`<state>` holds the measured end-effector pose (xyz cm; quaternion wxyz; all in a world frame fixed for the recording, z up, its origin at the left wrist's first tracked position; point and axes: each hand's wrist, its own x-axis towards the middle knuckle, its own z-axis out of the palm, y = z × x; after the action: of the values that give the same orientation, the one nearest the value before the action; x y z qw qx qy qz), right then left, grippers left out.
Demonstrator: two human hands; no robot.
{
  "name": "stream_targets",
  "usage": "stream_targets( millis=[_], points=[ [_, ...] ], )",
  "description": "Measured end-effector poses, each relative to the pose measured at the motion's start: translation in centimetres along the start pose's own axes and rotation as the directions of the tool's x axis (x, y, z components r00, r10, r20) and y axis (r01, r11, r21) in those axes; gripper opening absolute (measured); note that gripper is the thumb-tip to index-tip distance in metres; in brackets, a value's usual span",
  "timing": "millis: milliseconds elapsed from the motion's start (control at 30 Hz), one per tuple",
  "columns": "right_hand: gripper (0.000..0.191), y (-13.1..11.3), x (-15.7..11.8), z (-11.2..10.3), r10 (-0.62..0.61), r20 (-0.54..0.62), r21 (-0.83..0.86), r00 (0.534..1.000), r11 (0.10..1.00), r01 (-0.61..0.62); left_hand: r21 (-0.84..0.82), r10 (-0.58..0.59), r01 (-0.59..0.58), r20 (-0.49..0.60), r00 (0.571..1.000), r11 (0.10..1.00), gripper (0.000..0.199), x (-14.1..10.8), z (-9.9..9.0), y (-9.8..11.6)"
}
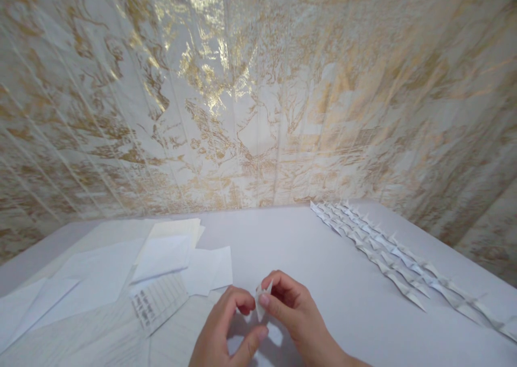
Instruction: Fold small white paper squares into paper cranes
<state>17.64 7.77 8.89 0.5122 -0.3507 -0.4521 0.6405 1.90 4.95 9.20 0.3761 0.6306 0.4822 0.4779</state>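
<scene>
Left hand (226, 321) at six o'clock of view, thumb and forefinger spread apart, fingertip just beside folded paper (260, 306); contact unclear. Right hand (298, 309), also near six, pinching folded paper between thumb and finger, above pale table (266, 243). From hands: loose sheets (100, 270), some lined or written on, overlapping at nine to ten o'clock. Paper rows (404, 263), pointed pieces, at two. Gold-patterned curtain (262, 97) at twelve, behind table.
</scene>
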Motion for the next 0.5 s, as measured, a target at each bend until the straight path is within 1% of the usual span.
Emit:
stream_targets(
  millis=[100, 167, 267, 500],
  points=[
    [0.048, 0.01, 0.18, -0.16, -0.030, 0.000, -0.152, 1.000, 0.988, 0.029, -0.007, 0.029, -0.030, -0.116, 0.993, 1.000, 0.006, 0.08, -0.18, 0.76],
    [0.051, 0.13, 0.17, -0.15, -0.057, 0.004, -0.197, 0.998, 0.979, 0.056, -0.006, 0.028, -0.029, -0.142, 0.989, 1.000, 0.007, 0.12, -0.35, 1.07],
    [0.053, 0.30, 0.05, -0.08, -0.075, 0.018, -0.225, 0.997, 0.971, 0.077, -0.011, 0.021, -0.022, -0.130, 0.991, 1.000, 0.011, 0.20, -0.53, 1.19],
    [0.050, 0.54, -0.25, -0.03, -0.094, 0.014, -0.258, 0.995, 0.961, 0.095, -0.028, 0.020, -0.022, -0.096, 0.995, 0.999, 0.015, 0.22, -0.41, 1.12]
  ],
)
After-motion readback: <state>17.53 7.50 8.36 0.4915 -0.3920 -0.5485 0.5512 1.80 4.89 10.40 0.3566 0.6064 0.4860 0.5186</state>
